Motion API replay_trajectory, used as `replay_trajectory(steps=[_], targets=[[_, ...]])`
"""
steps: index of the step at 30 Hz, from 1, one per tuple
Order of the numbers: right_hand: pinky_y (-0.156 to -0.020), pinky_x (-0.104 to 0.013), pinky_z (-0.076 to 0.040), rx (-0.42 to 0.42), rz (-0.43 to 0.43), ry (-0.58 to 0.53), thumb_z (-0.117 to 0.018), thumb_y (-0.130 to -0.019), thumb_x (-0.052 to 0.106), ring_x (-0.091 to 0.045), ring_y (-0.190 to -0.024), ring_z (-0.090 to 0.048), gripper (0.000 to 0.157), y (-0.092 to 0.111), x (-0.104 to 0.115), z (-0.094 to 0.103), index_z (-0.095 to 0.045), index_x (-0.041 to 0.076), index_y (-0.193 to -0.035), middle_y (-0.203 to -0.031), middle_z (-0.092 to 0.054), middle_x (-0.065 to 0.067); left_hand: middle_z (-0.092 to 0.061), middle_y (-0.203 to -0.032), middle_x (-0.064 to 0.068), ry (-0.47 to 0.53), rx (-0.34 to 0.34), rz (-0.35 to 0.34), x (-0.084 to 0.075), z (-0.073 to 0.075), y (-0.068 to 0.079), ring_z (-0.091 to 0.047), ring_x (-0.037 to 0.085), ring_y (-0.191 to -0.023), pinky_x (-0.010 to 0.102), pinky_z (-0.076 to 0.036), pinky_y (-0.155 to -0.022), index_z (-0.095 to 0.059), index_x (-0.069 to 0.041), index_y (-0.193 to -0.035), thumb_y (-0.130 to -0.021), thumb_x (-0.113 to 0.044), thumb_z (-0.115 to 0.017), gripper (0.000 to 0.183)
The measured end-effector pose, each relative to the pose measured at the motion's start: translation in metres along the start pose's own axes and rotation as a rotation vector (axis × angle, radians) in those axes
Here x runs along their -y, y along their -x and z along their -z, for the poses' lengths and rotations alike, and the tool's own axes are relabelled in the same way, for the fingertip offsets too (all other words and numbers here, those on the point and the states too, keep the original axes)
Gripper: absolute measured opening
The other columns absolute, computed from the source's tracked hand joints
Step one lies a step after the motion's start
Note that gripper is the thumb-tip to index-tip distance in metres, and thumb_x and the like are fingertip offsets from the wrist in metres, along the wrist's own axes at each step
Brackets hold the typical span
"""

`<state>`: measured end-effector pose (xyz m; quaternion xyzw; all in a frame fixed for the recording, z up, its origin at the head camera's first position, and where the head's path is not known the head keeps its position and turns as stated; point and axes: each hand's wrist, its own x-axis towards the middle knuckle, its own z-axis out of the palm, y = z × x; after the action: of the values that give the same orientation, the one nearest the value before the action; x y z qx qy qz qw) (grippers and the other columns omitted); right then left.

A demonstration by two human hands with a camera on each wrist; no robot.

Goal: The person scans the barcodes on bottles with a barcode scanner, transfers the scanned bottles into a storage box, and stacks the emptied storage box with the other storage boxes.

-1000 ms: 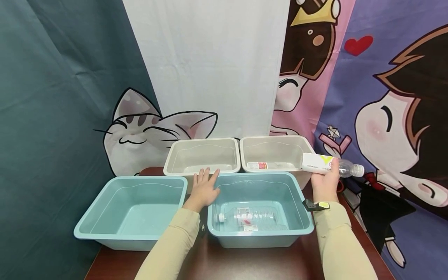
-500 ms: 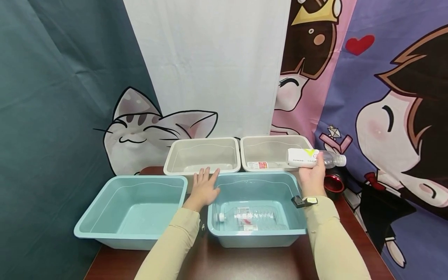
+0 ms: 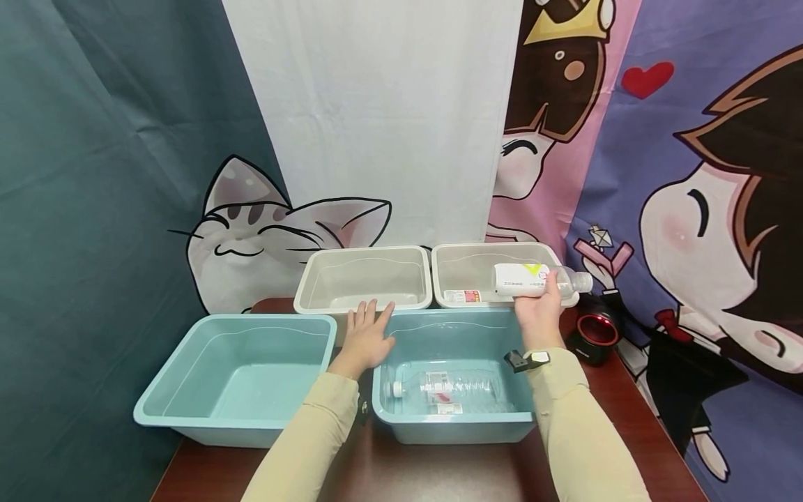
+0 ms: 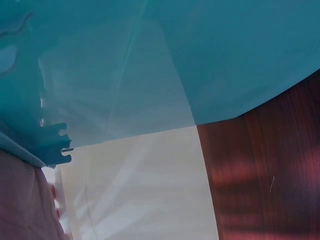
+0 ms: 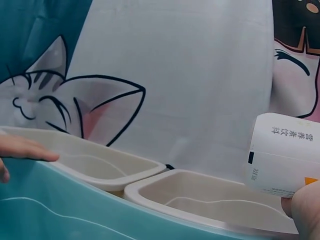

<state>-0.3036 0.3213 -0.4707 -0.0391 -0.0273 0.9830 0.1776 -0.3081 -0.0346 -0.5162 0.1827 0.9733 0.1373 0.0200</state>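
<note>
My right hand (image 3: 541, 319) grips a plastic bottle with a white label (image 3: 519, 280), held level above the right beige bin (image 3: 442, 268). Its clear cap end points right. In the right wrist view the label (image 5: 280, 157) fills the right edge, and the fingers are mostly cut off. My left hand (image 3: 364, 343) rests with spread, straight fingers at the left rim of the right blue bin (image 3: 452, 419). Inside that bin lies a clear bottle (image 3: 461, 387); a second label beside it suggests another. Only part of the left palm (image 4: 22, 197) shows in the left wrist view.
A left blue bin (image 3: 213, 423) stands at the front left, a left beige bin (image 3: 301, 286) behind. A red-and-white label (image 3: 463, 296) shows inside the right beige bin. A black round object with a red ring (image 3: 596, 335) stands right on the brown table (image 3: 439, 474).
My right hand has carried the white-labelled bottle left, from beyond the right beige bin's corner to above that bin. The black object has come into view. My left hand has stayed put.
</note>
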Motion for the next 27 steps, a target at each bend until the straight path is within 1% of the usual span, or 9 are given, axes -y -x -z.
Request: replay_trajectory(steps=[3, 6, 10, 13, 19, 22, 27], targets=[[-0.124, -0.035, -0.013, -0.006, -0.017, 0.0, -0.039, -0.109, 0.034, -0.01, -0.147, -0.026, 0.052, 0.001, -0.006, -0.001, -0.023, 0.028, -0.158, -0.16, -0.03, 0.009, -0.008, -0.169, 0.017, -0.001, -0.003, -0.004, 0.0, -0.001, -0.001, 0.003, 0.038, -0.155, 0.056, 0.007, -0.122, -0.02, -0.025, -0.163, -0.099, -0.038, -0.052, 0.073], [-0.123, -0.034, -0.014, -0.011, -0.05, 0.02, -0.038, -0.109, 0.037, -0.009, -0.146, -0.028, 0.051, 0.001, -0.012, 0.0, -0.026, 0.027, -0.157, -0.157, -0.032, 0.009, -0.008, -0.169, 0.016, -0.001, -0.003, -0.004, 0.0, -0.002, -0.002, 0.003, 0.037, -0.155, 0.055, 0.007, -0.122, -0.02, -0.025, -0.164, -0.099, -0.038, -0.051, 0.073], [-0.123, -0.035, -0.014, -0.016, -0.059, 0.095, -0.036, -0.109, 0.039, -0.009, -0.146, -0.028, 0.051, 0.0, -0.02, 0.003, -0.026, 0.026, -0.157, -0.157, -0.032, 0.009, -0.009, -0.169, 0.016, -0.003, -0.001, -0.004, 0.0, -0.001, -0.002, 0.003, 0.037, -0.155, 0.056, 0.007, -0.122, -0.02, -0.025, -0.164, -0.099, -0.038, -0.051, 0.073], [-0.124, -0.036, -0.014, -0.013, -0.055, 0.148, -0.036, -0.109, 0.039, -0.01, -0.147, -0.026, 0.053, 0.001, -0.026, 0.003, -0.023, 0.027, -0.159, -0.159, -0.029, 0.008, -0.01, -0.169, 0.017, -0.003, -0.003, -0.006, -0.001, 0.0, -0.001, 0.002, 0.038, -0.155, 0.057, 0.006, -0.122, -0.021, -0.024, -0.163, -0.099, -0.038, -0.052, 0.073], [-0.124, -0.038, -0.016, -0.048, -0.058, 0.181, -0.039, -0.109, 0.039, -0.013, -0.148, -0.027, 0.054, 0.003, -0.035, 0.002, -0.023, 0.026, -0.159, -0.16, -0.029, 0.006, -0.011, -0.169, 0.017, -0.006, -0.011, -0.004, -0.001, 0.001, -0.001, 0.002, 0.038, -0.155, 0.057, 0.005, -0.123, -0.022, -0.024, -0.163, -0.098, -0.038, -0.052, 0.073], [-0.124, -0.039, -0.017, -0.061, -0.064, 0.196, -0.039, -0.109, 0.04, -0.014, -0.148, -0.027, 0.055, 0.003, -0.038, 0.003, -0.023, 0.026, -0.159, -0.161, -0.029, 0.005, -0.01, -0.169, 0.017, -0.01, -0.008, -0.006, 0.0, 0.001, -0.001, 0.002, 0.038, -0.155, 0.057, 0.005, -0.123, -0.021, -0.024, -0.163, -0.098, -0.037, -0.051, 0.073], [-0.125, -0.041, -0.015, -0.052, -0.109, 0.184, -0.039, -0.108, 0.044, -0.014, -0.149, -0.025, 0.057, 0.003, -0.041, 0.005, -0.021, 0.029, -0.16, -0.163, -0.026, 0.006, -0.011, -0.168, 0.018, -0.001, -0.01, -0.016, 0.0, 0.003, 0.0, 0.001, 0.039, -0.155, 0.058, 0.003, -0.122, -0.022, -0.023, -0.163, -0.098, -0.036, -0.051, 0.073]])
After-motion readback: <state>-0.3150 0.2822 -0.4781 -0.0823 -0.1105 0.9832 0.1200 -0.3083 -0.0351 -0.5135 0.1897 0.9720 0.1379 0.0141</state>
